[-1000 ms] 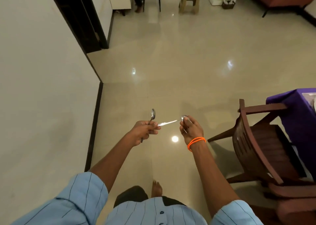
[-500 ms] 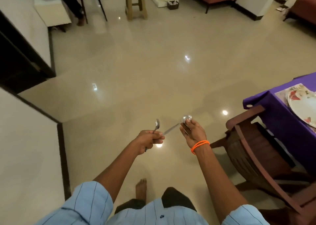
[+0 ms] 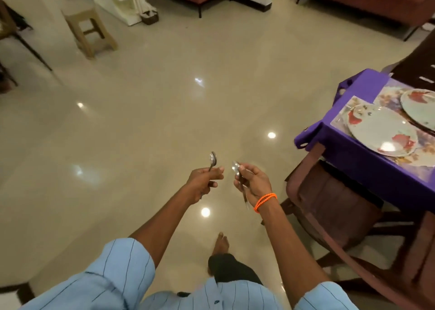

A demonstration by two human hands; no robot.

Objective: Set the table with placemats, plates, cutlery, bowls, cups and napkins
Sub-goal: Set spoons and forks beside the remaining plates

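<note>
Left hand [image 3: 204,182] clenched round a spoon [image 3: 213,160] handle, bowl sticking up at 12 o'clock. Right hand [image 3: 253,183] grips a second spoon [image 3: 236,168], bowl up, handle trailing to 6. Plates [image 3: 381,132] on the purple table [image 3: 360,166] at 3 o'clock.

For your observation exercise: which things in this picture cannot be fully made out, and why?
- Cutlery in right hand, head view: blurred, partly covered by fingers; the count and kind are unclear.
- Far plate: cut off by the right edge.
- Near plate: pattern blurred.
- Spoon handle: hidden inside left hand.
</note>
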